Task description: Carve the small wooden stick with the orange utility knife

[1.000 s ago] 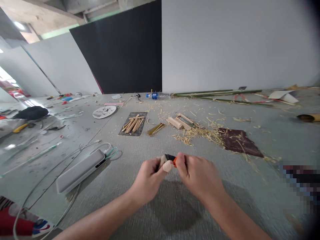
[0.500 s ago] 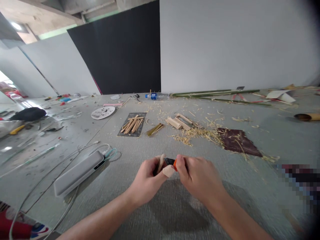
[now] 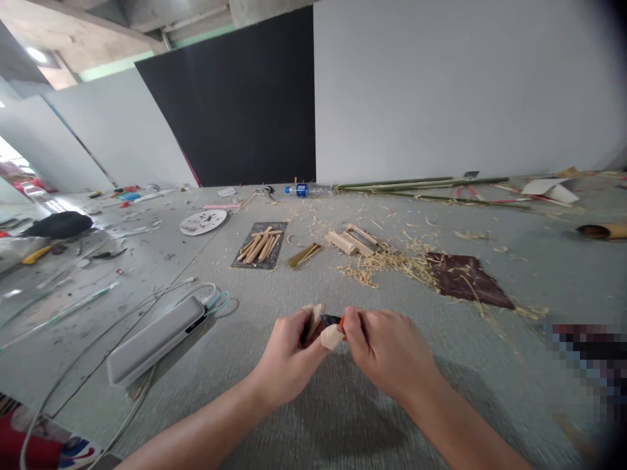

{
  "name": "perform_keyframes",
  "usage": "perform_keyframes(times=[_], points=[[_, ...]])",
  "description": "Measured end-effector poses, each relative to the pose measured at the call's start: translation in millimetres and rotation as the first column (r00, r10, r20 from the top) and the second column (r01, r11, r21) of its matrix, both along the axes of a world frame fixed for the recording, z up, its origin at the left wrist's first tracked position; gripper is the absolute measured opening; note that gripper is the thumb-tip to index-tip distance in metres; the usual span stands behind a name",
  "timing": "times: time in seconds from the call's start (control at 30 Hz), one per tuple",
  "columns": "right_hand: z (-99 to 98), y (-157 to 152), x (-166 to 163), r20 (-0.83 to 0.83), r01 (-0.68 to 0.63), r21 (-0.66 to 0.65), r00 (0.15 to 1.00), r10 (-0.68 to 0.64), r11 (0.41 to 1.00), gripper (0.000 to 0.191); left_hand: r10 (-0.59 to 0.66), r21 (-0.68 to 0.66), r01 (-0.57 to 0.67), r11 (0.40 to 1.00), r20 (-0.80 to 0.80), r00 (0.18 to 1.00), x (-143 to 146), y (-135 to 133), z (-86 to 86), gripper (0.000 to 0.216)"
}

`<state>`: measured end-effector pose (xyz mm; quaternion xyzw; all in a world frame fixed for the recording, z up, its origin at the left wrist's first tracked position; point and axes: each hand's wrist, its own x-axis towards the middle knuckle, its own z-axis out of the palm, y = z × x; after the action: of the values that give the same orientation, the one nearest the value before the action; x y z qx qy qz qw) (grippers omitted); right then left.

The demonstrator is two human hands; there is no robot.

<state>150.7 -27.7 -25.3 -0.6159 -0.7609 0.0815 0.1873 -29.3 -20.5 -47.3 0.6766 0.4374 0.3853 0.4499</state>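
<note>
My left hand [image 3: 289,356] is closed around a small pale bamboo piece [image 3: 315,318], mostly hidden by the fingers. A whitish wrap [image 3: 332,337] covers its thumb tip. My right hand [image 3: 389,349] grips an orange-handled utility knife [image 3: 332,320]. The dark blade points left and meets or nearly meets the bamboo; actual contact is hard to make out. Both hands are close together above the grey table [image 3: 274,307]. Beyond them, thin bamboo sticks [image 3: 262,245] lie piled on a dark mat [image 3: 241,261].
Split bamboo pieces [image 3: 343,242] and curly shavings [image 3: 399,262] lie ahead, beside a maroon sheet [image 3: 470,281]. A power bank [image 3: 157,343] with cables is at left. Farther back are a plastic bottle [image 3: 302,190], green bamboo stalks [image 3: 416,186] and a spotted white disc [image 3: 202,222].
The hands keep their places, with only a slight shift of the knife blade and bamboo piece. The camera view has tilted very slightly.
</note>
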Motion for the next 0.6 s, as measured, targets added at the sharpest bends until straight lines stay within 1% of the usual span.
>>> perform_keyframes(times=[0.33,0.6], points=[[0.6,-2.0,-0.3,0.038,0.027,0.008,0.999,-0.028,1.000,0.067,-0.015,-0.091,0.023,0.996,0.092,0.996,1.2,-2.8,1.1,0.053],[0.9,-0.2,-0.3,0.003,-0.010,0.013,1.000,0.010,1.000,0.065,-0.032,-0.064,0.035,0.997,0.042,0.999,0.8,0.5,0.3,0.051]])
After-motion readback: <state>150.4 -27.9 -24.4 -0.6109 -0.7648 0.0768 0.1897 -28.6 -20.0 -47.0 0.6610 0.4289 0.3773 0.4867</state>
